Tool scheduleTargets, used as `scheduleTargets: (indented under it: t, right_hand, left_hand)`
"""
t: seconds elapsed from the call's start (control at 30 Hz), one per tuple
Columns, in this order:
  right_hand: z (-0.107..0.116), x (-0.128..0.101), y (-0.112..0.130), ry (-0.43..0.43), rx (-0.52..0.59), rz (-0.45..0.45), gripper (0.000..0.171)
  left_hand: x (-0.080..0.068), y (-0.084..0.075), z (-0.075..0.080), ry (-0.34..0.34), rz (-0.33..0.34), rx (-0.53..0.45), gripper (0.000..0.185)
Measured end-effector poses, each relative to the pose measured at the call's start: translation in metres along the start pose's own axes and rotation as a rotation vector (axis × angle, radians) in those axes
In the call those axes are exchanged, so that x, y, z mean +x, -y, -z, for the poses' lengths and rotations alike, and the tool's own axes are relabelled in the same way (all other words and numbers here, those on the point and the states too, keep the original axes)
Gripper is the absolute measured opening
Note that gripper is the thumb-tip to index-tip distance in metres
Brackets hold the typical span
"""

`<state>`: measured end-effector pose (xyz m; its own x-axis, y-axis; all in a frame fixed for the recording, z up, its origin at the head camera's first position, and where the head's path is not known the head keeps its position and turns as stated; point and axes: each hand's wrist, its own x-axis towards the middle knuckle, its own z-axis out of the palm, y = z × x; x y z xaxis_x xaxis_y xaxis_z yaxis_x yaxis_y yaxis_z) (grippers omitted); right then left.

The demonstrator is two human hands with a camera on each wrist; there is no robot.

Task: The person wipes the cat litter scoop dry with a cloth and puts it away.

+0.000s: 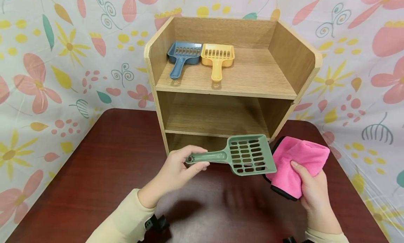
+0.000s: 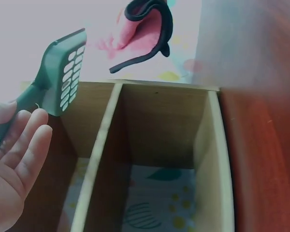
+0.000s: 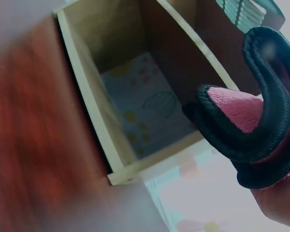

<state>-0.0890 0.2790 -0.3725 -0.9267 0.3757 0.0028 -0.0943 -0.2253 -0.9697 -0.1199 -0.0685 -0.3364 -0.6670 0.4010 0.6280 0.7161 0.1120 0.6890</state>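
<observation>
My left hand (image 1: 173, 174) pinches the handle end of a green slotted litter scoop (image 1: 249, 155), held up in front of the shelf with its head to the right. In the left wrist view the scoop (image 2: 63, 72) tilts upward from the fingers. My right hand (image 1: 312, 190) grips a folded pink cloth (image 1: 295, 162) with black edging, thumb on top, just right of the scoop head. The right wrist view shows the cloth's black edging (image 3: 275, 125) curving in folds, with part of the green scoop (image 3: 249, 12) beyond it.
A wooden shelf unit (image 1: 227, 92) stands at the back of the dark red-brown table (image 1: 79, 187). On its top lie a blue scoop (image 1: 185, 53) and a yellow scoop (image 1: 217, 57), side by side at the left. A flower-patterned curtain (image 1: 79, 60) hangs behind.
</observation>
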Motion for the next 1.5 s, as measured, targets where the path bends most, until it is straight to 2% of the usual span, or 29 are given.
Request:
scheduleTargets:
  t: [0.2,0.33,0.67,0.93,1.23,1.5]
  right_hand:
    - [0.003,0.006,0.003,-0.025,0.022,0.029,0.025]
    - [0.005,0.007,0.001,-0.015,0.023,0.012,0.024]
    - [0.005,0.008,-0.002,-0.026,0.020,0.007,0.024]
    - [0.006,0.008,-0.002,-0.011,0.001,-0.022,0.026]
    - [0.008,0.008,-0.005,0.004,0.009,-0.028,0.025]
    - [0.007,0.008,-0.006,0.010,0.034,-0.018,0.023]
  left_hand:
    - [0.018,-0.016,0.009,-0.008,0.040,-0.084,0.026]
    - [0.030,-0.027,0.015,-0.037,0.031,-0.081,0.027]
    - [0.062,-0.046,0.023,-0.137,-0.133,-0.039,0.027]
    - [0.084,-0.052,0.015,-0.217,-0.173,0.017,0.026]
    - [0.102,-0.056,0.006,-0.335,-0.227,0.173,0.024]
    - [0.115,-0.055,-0.002,-0.441,-0.273,0.240,0.021]
